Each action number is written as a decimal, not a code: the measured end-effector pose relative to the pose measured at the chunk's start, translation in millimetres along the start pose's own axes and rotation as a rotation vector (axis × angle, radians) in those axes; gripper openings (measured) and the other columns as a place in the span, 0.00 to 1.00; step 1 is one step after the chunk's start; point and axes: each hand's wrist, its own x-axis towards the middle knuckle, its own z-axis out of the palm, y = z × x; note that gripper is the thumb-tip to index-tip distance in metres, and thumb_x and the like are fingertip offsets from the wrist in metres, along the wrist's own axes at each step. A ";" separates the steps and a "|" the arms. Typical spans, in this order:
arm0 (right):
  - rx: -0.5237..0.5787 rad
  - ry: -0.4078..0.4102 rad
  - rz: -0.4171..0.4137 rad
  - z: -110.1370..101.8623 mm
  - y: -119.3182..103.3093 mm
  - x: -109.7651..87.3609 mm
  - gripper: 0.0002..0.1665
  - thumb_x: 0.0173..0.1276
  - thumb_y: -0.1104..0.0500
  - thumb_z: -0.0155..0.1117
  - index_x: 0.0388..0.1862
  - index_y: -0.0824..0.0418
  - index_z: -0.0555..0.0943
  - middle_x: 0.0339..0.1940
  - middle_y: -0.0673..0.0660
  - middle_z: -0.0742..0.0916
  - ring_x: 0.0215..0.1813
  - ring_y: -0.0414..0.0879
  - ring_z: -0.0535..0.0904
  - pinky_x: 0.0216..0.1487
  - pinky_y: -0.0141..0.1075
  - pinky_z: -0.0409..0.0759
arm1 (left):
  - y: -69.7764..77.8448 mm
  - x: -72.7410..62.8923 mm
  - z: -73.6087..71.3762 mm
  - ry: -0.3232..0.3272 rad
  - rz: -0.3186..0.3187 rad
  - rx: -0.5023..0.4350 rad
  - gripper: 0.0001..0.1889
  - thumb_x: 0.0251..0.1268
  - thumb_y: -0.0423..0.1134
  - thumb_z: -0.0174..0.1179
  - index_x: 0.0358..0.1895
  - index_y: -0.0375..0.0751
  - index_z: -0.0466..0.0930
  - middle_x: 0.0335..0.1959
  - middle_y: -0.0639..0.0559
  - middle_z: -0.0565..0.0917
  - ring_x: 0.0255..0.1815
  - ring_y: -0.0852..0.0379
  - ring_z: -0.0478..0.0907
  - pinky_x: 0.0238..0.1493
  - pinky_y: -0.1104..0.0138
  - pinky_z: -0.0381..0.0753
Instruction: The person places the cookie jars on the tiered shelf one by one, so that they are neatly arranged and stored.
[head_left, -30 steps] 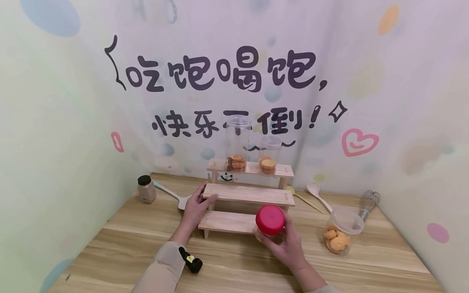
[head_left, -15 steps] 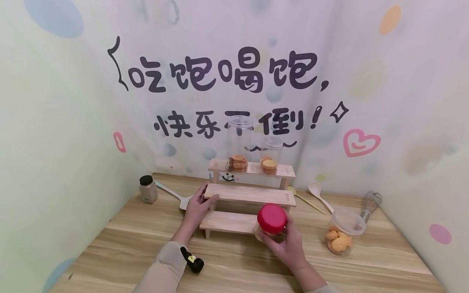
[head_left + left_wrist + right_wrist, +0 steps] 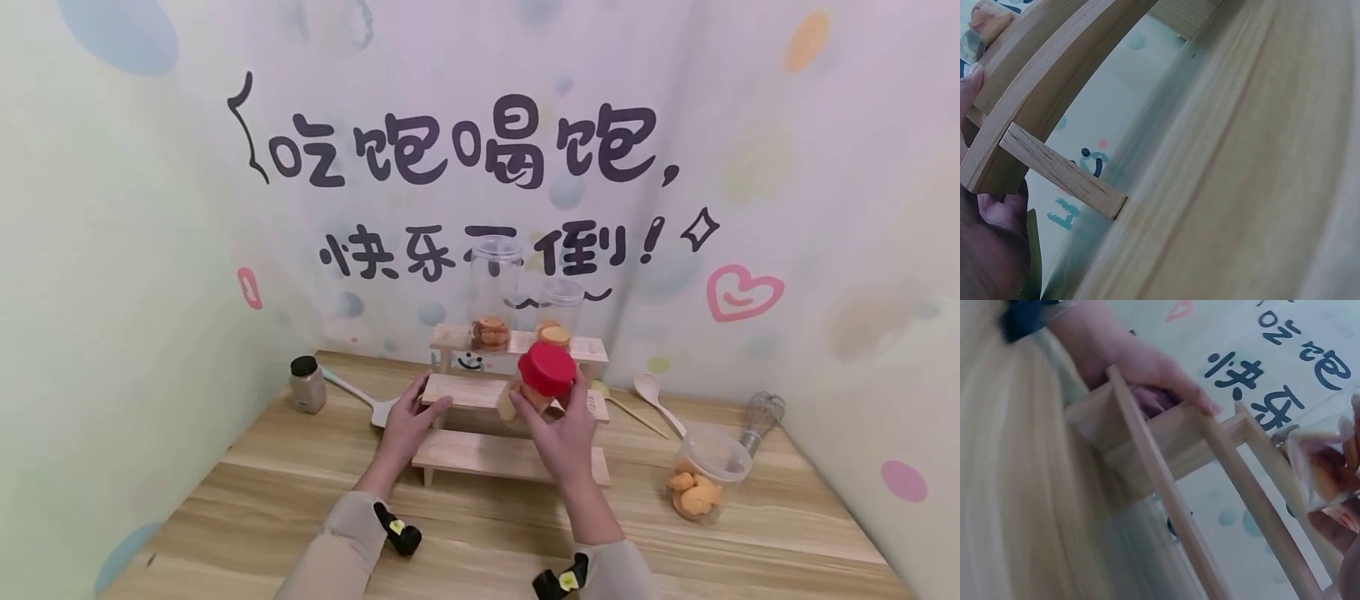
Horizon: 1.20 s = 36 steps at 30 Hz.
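A three-step wooden display rack (image 3: 480, 454) stands on the table. My left hand (image 3: 408, 425) grips the left end of its middle step, the thumb on top and other fingers curled below, as the right wrist view shows. In my right hand (image 3: 562, 433) is a clear jar with a red lid (image 3: 547, 369), tilted, in front of the rack above the middle step. Something orange-brown shows through the jar wall (image 3: 1329, 469) in the right wrist view. A tall clear jar (image 3: 493, 292) and a shorter one (image 3: 558, 315), both with cookies, stand on the top step.
On the right sits a clear jar of orange biscuits (image 3: 697, 492), with a whisk (image 3: 761, 417) and a pale ladle (image 3: 656, 400) behind it. A yellow utensil (image 3: 633, 414) lies behind the rack. At left are a black-capped jar (image 3: 307, 385) and a white spatula (image 3: 360, 396).
My right hand has lifted the red-lidded jar from in front of the bottom step up to the middle step, tilting it. My left hand keeps its place on the rack.
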 end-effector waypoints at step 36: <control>-0.188 -0.171 -0.019 43.9 44.3 -2.2 0.31 0.68 0.46 0.71 0.65 0.56 0.73 0.56 0.55 0.85 0.51 0.46 0.82 0.52 0.43 0.84 | 38.2 -14.2 -0.5 -0.035 -0.017 0.030 0.39 0.67 0.43 0.69 0.78 0.42 0.61 0.77 0.40 0.63 0.76 0.46 0.62 0.69 0.56 0.70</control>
